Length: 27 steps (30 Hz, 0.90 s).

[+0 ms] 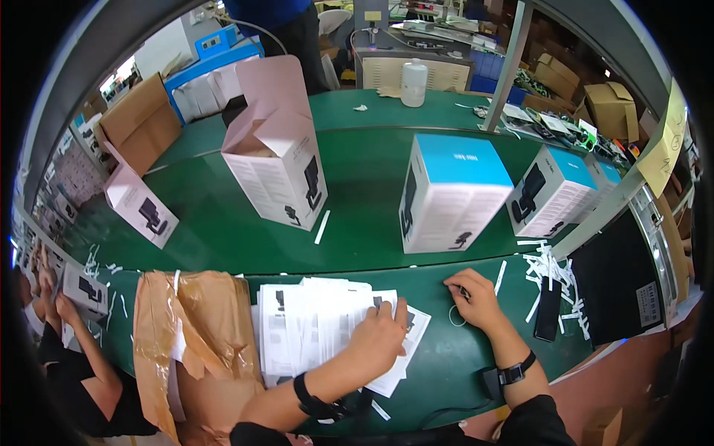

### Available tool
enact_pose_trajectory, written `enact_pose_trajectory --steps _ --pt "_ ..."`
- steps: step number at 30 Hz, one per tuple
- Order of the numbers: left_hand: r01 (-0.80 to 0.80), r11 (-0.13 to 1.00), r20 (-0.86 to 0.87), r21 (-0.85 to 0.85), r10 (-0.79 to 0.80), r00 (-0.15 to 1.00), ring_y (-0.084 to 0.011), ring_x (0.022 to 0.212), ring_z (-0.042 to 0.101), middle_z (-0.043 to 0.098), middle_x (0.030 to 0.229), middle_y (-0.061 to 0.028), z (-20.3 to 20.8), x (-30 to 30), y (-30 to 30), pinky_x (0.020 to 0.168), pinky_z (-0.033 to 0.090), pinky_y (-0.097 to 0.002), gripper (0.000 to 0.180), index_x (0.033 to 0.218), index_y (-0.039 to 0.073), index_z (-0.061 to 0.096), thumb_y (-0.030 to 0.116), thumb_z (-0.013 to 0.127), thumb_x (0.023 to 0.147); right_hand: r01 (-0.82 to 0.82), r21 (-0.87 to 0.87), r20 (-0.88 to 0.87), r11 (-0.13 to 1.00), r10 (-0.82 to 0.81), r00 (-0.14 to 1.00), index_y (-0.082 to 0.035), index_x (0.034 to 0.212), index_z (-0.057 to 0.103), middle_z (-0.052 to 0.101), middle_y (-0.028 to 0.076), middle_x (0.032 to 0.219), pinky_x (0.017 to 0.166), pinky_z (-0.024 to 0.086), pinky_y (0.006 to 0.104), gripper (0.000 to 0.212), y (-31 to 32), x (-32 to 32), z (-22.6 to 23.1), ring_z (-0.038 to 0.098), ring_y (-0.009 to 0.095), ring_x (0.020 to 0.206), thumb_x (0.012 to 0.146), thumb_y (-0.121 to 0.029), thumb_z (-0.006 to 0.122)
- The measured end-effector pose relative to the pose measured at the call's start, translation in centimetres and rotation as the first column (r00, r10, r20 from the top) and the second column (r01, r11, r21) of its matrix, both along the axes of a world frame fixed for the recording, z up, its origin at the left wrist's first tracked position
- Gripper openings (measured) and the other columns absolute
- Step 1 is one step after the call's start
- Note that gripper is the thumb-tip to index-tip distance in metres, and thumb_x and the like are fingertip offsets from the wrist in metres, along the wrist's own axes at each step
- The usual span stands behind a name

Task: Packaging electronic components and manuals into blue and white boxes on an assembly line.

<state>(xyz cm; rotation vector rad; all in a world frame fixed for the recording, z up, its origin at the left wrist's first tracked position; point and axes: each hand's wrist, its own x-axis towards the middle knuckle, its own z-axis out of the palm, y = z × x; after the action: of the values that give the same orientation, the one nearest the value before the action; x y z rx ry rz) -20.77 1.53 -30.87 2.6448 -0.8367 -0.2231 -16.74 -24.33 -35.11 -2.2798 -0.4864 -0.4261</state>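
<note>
two hands point(379, 338) point(474, 301), five boxes point(450, 193), one leaflet stack point(312, 327).

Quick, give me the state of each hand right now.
Left hand: open, palm flat on the stack of printed leaflets.
Right hand: fingers curled, resting on the green table; whether it holds anything cannot be told.

Fanned stack of printed white leaflets point(312, 327) flat on green table, beside torn brown paper.

Head camera looks steeply down, close over green bench point(446, 357), edges probably warped.
</note>
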Motion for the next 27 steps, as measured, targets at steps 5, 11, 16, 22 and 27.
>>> enact_pose_trajectory --steps 5,11,16,22,27 --pt "-0.029 0.999 -0.063 -0.019 0.028 0.998 -0.0437 0.080 0.068 0.062 0.098 -0.0322 -0.3 0.9 1.1 0.066 0.057 -0.0422 0.064 0.109 -0.011 0.050 0.024 0.087 0.071 -0.022 0.034 0.044 0.999 0.020 0.999 -0.004 0.096 0.072 0.068 0.011 0.092 0.060 0.050 0.0306 0.018 1.3 0.4 0.3 0.064 0.022 0.070 0.081 0.006 0.067" --pt "-0.084 0.989 -0.108 -0.119 0.071 0.992 -0.0369 0.084 0.072 0.068 0.089 -0.0246 -0.2 1.8 0.5 0.069 0.059 -0.0444 0.048 0.100 -0.009 0.056 0.009 0.084 0.065 0.098 0.195 0.053 0.976 -0.110 0.992 -0.001 0.096 0.071 0.068 0.010 0.091 0.055 0.043 0.0261 0.017 4.2 0.2 3.5 0.059 0.015 0.066 0.080 0.003 0.070" --pt "-0.062 0.991 0.036 -0.121 0.067 0.997 -0.0407 0.093 0.066 0.064 0.096 -0.0251 -4.4 1.9 1.0 0.078 0.056 -0.0460 0.059 0.109 -0.004 0.053 0.023 0.086 0.068 -0.220 0.057 0.370 0.974 0.184 0.911 -0.002 0.103 0.067 0.064 0.010 0.092 0.059 0.046 0.0281 0.023 15.9 5.6 12.6 0.058 0.019 0.069 0.081 -0.004 0.074" --pt "-0.093 0.995 0.028 0.027 0.092 0.995 -0.0390 0.104 0.060 0.056 0.109 -0.0254 -0.7 -0.1 -0.7 0.075 0.059 -0.0433 0.091 0.124 -0.006 0.047 0.037 0.093 0.057 0.268 -0.216 0.357 0.939 -0.179 0.917 -0.004 0.119 0.061 0.062 0.017 0.112 0.076 0.057 0.0443 0.064 25.3 15.4 17.3 0.069 0.038 0.090 0.083 -0.057 0.069" --pt "-0.095 0.995 -0.135 -0.013 0.092 0.987 -0.0402 0.102 0.062 0.061 0.111 -0.0254 -2.3 1.3 0.0 0.080 0.058 -0.0439 0.088 0.119 -0.007 0.048 0.027 0.096 0.053 0.292 -0.373 0.123 0.881 -0.265 0.956 -0.004 0.118 0.064 0.067 0.023 0.109 0.080 0.057 0.0479 0.062 28.4 18.9 19.0 0.069 0.040 0.095 0.084 -0.055 0.067"
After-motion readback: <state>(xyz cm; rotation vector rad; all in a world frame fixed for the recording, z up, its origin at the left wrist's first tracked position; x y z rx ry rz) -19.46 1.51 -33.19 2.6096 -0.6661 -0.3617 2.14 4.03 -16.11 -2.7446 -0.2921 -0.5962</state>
